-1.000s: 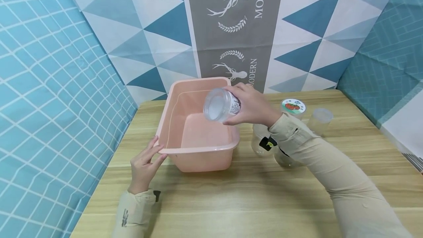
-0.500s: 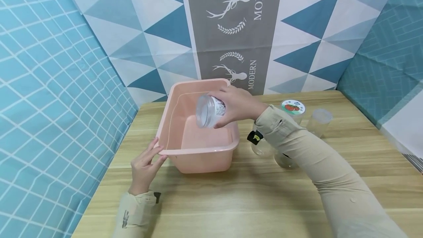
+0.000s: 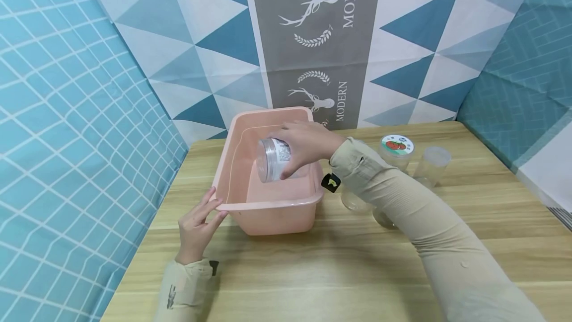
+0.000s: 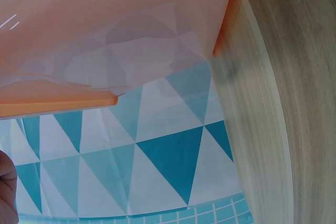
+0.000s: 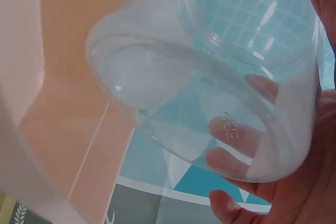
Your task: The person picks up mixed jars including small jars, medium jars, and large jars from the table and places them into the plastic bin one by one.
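A clear plastic jar (image 3: 267, 160) with a white printed label lies on its side in my right hand (image 3: 308, 140), inside the upper part of a pink basin (image 3: 272, 218). Its mouth faces left. In the right wrist view the rounded bottom of the jar (image 5: 173, 93) is close to the camera, and fingers show through the see-through wall. My left hand (image 3: 195, 227) pinches the basin's near-left rim corner, thumb in front. The left wrist view catches only a bit of the hand (image 4: 7, 187) beside the basin's wall (image 4: 105, 19).
Right of the basin, a jar with a tomato-picture lid (image 3: 396, 145) and a clear container (image 3: 431, 163) stand on the wooden table (image 3: 286, 277). Two more clear jars, one a glassy base (image 3: 355, 201), are partly hidden by my right sleeve. Patterned cloth walls (image 3: 196, 39) enclose the table.
My right hand has carried the jar left and lower into the basin, turning its mouth further left. The left hand keeps its hold on the rim.
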Action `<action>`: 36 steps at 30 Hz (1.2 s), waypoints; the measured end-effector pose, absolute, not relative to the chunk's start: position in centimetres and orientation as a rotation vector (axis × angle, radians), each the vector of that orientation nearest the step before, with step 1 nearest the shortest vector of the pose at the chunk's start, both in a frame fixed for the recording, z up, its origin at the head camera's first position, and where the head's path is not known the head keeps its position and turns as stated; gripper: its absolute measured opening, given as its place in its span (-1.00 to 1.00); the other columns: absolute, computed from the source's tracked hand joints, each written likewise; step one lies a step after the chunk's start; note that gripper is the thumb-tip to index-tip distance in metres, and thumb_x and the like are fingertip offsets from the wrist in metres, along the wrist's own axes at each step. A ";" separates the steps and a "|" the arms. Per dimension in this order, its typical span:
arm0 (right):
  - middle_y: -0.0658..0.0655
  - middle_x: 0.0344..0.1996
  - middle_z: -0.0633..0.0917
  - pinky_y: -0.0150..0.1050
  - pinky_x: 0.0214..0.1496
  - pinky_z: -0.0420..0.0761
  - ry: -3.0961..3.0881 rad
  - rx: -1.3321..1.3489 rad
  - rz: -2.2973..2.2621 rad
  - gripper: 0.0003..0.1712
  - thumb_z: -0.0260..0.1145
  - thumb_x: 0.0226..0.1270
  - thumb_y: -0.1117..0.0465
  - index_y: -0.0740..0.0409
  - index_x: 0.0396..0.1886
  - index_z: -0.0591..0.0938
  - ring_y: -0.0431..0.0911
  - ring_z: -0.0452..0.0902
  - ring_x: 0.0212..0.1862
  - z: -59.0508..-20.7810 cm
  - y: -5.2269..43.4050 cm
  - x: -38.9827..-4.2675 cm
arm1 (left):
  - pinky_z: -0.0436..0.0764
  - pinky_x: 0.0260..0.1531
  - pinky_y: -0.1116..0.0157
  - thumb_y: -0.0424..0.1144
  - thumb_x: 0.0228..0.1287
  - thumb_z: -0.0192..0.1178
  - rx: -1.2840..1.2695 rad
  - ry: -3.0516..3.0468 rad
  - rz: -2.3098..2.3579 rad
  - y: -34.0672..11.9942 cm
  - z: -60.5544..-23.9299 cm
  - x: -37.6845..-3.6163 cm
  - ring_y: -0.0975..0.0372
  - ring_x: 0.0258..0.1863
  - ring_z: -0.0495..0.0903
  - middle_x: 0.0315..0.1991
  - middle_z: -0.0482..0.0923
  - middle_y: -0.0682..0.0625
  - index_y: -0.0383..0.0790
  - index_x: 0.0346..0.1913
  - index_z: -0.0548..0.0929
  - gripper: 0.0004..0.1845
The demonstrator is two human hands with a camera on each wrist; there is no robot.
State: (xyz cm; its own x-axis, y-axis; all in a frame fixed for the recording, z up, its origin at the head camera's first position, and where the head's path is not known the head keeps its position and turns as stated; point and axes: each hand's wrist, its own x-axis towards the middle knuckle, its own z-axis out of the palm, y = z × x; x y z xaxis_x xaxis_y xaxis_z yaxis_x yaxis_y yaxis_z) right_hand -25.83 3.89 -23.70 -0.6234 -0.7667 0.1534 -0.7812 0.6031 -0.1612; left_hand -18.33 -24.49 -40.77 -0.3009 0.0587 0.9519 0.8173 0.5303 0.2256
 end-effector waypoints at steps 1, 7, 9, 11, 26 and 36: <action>0.02 0.05 0.57 -0.15 -0.01 0.46 -2.753 1.344 0.326 0.00 0.56 -0.27 -0.19 -0.06 0.29 0.45 -0.08 0.44 0.04 -23.6 3.7 -25.9 | 0.49 -0.15 0.58 0.01 0.20 0.29 -0.742 -1.723 -0.915 -24.5 -40.7 -18.3 0.34 0.03 0.55 -0.23 0.60 -0.43 -0.55 -0.43 0.68 -0.47; 0.01 0.04 0.57 -0.16 -0.03 0.46 -2.800 1.416 0.296 0.03 0.54 -0.23 -0.19 -0.06 0.34 0.41 -0.12 0.46 -0.04 -23.2 2.8 -25.9 | 0.50 -0.12 0.52 -0.01 0.18 0.30 -0.746 -1.713 -0.951 -24.7 -40.8 -18.2 0.31 0.04 0.56 -0.19 0.61 -0.39 -0.57 -0.42 0.67 -0.47; 0.01 0.00 0.57 -0.17 -0.02 0.45 -2.828 1.420 0.270 -0.01 0.54 -0.21 -0.19 -0.03 0.31 0.44 -0.12 0.46 -0.05 -23.1 2.5 -25.9 | 0.49 -0.14 0.55 0.00 0.18 0.31 -0.745 -1.711 -0.944 -24.8 -40.8 -18.2 0.32 0.03 0.56 -0.18 0.61 -0.39 -0.57 -0.43 0.67 -0.47; 0.00 -0.02 0.57 -0.19 0.00 0.44 -2.852 1.420 0.239 -0.05 0.53 -0.20 -0.18 0.00 0.28 0.46 -0.12 0.45 -0.06 -23.1 2.2 -26.0 | 0.49 -0.14 0.56 0.01 0.18 0.30 -0.742 -1.712 -0.928 -24.9 -40.9 -18.1 0.33 0.03 0.56 -0.18 0.60 -0.40 -0.56 -0.43 0.67 -0.47; -0.03 -0.18 0.55 -0.16 -0.14 0.49 -2.976 1.375 -0.020 -0.18 0.52 -0.18 -0.21 -0.05 0.14 0.52 -0.10 0.44 -0.13 -22.8 0.7 -26.5 | 0.46 -0.10 0.57 0.06 0.20 0.27 -0.721 -1.744 -0.848 -25.1 -41.0 -17.9 0.39 0.03 0.54 -0.19 0.61 -0.40 -0.49 -0.43 0.70 -0.46; -0.08 -0.25 0.56 -0.21 -0.23 0.49 -3.008 1.363 -0.057 -0.21 0.53 -0.21 -0.23 -0.09 0.10 0.54 -0.15 0.47 -0.21 -23.1 -0.2 -26.6 | 0.47 -0.06 0.51 0.04 0.20 0.28 -0.744 -1.739 -0.887 -25.0 -40.7 -18.2 0.36 0.04 0.54 -0.17 0.61 -0.40 -0.51 -0.42 0.69 -0.47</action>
State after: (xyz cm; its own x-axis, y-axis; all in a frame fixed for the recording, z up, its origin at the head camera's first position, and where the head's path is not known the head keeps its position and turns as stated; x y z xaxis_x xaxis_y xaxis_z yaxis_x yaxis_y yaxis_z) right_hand -26.57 -0.17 -23.07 -0.6486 -0.7442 -0.1600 -0.7497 0.6609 -0.0351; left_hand -18.20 -24.96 -40.73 -0.3060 0.0745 0.9491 0.8119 0.5411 0.2193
